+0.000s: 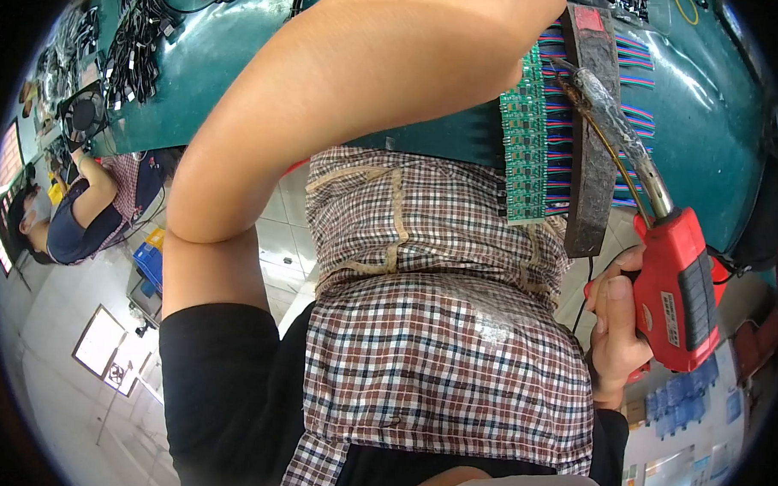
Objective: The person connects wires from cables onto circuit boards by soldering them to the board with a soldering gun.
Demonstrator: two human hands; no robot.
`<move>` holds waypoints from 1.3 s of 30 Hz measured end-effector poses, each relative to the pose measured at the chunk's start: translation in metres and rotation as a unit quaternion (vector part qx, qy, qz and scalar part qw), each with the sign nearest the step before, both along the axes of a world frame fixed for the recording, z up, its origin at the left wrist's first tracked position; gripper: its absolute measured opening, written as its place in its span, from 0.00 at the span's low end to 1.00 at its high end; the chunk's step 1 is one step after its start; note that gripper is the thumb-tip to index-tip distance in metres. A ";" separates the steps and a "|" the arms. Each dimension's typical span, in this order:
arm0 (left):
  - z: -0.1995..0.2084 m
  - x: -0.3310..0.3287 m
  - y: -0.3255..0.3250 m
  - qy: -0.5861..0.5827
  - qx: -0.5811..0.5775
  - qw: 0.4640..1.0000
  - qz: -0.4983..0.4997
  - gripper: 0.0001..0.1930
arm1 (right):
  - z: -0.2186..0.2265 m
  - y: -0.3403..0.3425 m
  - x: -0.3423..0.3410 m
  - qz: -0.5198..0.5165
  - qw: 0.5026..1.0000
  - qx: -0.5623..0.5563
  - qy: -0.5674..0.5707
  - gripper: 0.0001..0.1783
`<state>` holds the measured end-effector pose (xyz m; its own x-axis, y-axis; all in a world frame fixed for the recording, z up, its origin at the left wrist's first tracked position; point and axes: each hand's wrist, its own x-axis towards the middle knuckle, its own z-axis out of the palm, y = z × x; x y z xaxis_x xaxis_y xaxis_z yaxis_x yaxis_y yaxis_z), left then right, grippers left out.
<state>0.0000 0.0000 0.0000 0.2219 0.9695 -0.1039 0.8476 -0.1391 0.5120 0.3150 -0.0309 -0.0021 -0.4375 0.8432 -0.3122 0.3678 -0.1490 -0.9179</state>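
In my right hand (616, 324) is a red and black soldering gun (674, 291), my fingers wrapped around its grip. Its long, scorched metal tip (620, 122) points up and left, over a dark weight bar (591, 186). Under the bar run rows of thin coloured wires (637, 123), meeting the edge of a green strip of circuit boards (525, 158). My left arm reaches across to the strip's far end, where my left hand (538, 13) is partly cut off by the upper edge; its fingers are hidden.
The green-topped table (711, 100) carries bundles of black cables (134, 63) at the far left. A small black fan (85, 112) stands by the left edge. Beyond it, a co-worker (86, 202) sits. Blue and yellow bins (151, 256) stand at left.
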 end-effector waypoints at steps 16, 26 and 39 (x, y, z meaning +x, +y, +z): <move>-0.004 0.011 -0.063 0.060 0.068 0.979 0.182 0.10 | 0.009 0.003 -0.015 -0.088 0.996 0.008 0.029 0.10; -0.052 -0.052 -0.036 0.101 0.286 0.871 0.387 0.08 | 0.006 0.000 -0.012 -0.093 0.995 -0.005 0.048 0.09; -0.046 -0.029 -0.071 -0.265 0.130 0.868 0.399 0.07 | -0.014 -0.003 -0.004 -0.099 0.994 0.008 0.052 0.08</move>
